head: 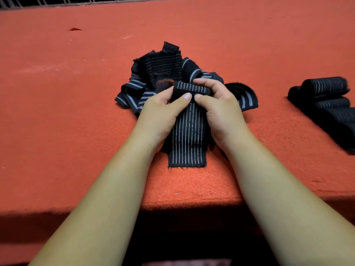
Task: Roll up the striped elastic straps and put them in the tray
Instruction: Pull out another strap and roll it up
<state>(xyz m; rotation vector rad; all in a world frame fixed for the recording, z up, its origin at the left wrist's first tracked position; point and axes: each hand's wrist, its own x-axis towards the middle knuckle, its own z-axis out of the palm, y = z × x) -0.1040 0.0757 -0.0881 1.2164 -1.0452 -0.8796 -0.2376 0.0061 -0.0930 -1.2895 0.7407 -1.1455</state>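
Striped strap [187, 135] pinched by left hand [162, 110], right hand [221, 108].

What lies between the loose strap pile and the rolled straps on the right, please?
Only bare red cloth between pile and rolls, in the head view.

Surface: table [76, 116] covered in orange-red fuzzy cloth, flecked with lint
Far edge: pale metal grating [57, 1] beyond it
Near edge: falls into dark shadow
Light: bright on top
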